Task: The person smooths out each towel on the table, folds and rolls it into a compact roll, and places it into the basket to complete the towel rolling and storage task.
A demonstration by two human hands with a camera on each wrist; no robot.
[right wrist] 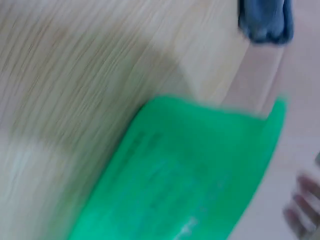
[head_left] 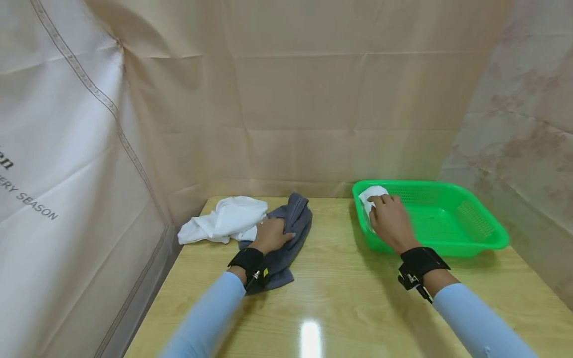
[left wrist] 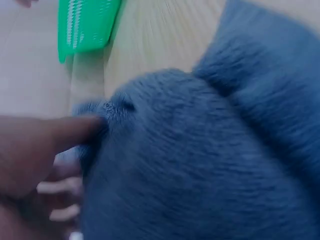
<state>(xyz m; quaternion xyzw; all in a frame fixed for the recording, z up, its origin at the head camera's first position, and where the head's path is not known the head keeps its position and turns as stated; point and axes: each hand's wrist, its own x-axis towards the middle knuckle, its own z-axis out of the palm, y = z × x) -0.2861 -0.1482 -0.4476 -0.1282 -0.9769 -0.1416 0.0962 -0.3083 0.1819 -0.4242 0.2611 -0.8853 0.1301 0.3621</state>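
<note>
In the head view my left hand (head_left: pixel 271 235) grips a dark grey towel (head_left: pixel 299 219), bunched up on the table. The left wrist view shows the towel's fuzzy pile (left wrist: pixel 190 150), with the thumb (left wrist: pixel 75 131) pressed against a fold. A crumpled white cloth (head_left: pixel 233 215) lies beside it to the left, partly behind that hand. My right hand (head_left: pixel 391 219) is over the left end of a green plastic basket (head_left: pixel 447 209), next to a small white cloth (head_left: pixel 372 193) inside. In the right wrist view its fingers (right wrist: pixel 305 207) are blurred and loosely bent, with no cloth visible between them.
The wooden table (head_left: pixel 340 298) carries everything and reflects a bright light near its front. A beige sheet (head_left: pixel 304 109) hangs along the back edge. More sheeting hangs on the left (head_left: pixel 80 189) and right (head_left: pixel 528 149) sides.
</note>
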